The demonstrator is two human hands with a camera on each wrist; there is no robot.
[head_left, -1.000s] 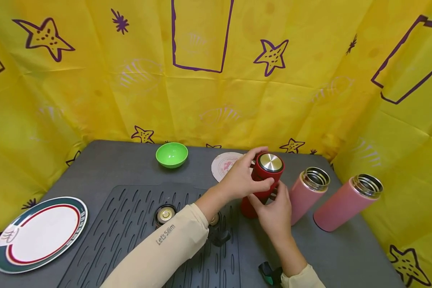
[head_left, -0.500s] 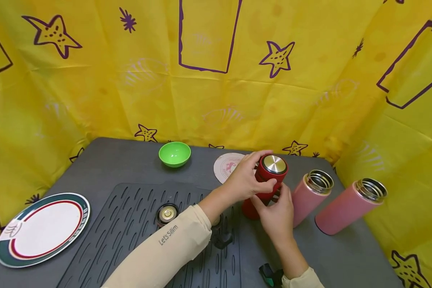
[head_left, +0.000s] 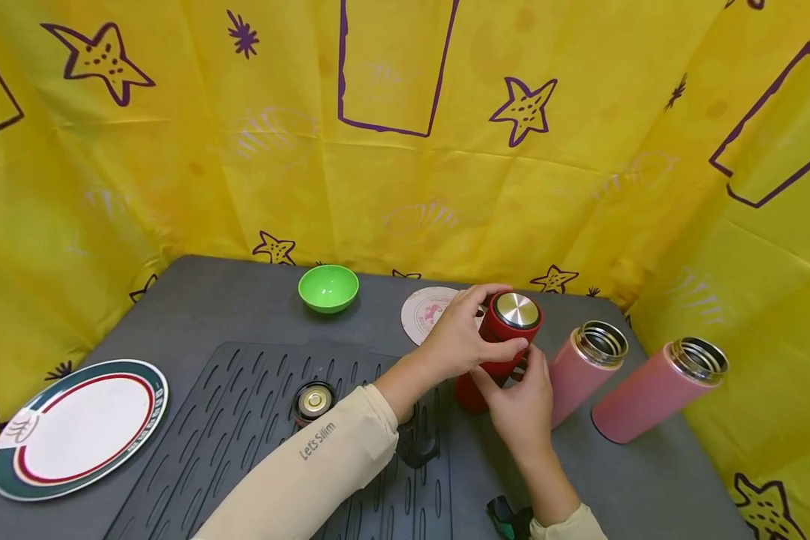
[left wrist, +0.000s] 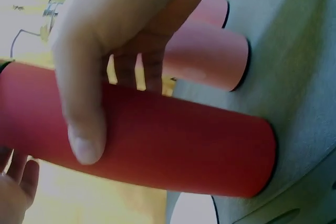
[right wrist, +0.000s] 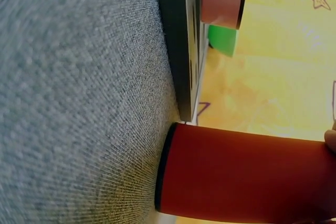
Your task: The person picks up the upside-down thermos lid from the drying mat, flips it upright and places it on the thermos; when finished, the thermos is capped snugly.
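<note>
A red bottle (head_left: 471, 394) stands tilted in the head view, topped by a red lid (head_left: 517, 310) with a shiny metal disc. My left hand (head_left: 454, 339) grips the bottle's top, its thumb across the front and its fingers round the far side. Lower down, my right hand (head_left: 523, 411) holds the body. The left wrist view has a thumb (left wrist: 85, 129) pressed over the red body, with other fingers behind it. In the right wrist view the bottle's dark-edged base (right wrist: 165, 169) meets the grey tabletop, and one fingertip (right wrist: 331, 138) shows at the right edge.
Two open pink bottles (head_left: 587, 375) stand to the right. A grey ridged mat (head_left: 243, 420) bears upturned caps (head_left: 313, 401), partly behind the left sleeve. A green bowl (head_left: 328, 289) and a round pale disc (head_left: 421, 313) lie behind. At left is a white plate (head_left: 88, 427).
The head view has shifted slightly. Both hands keep their hold on the red bottle, and the left thumb tip has crept a little to the right around its top.
</note>
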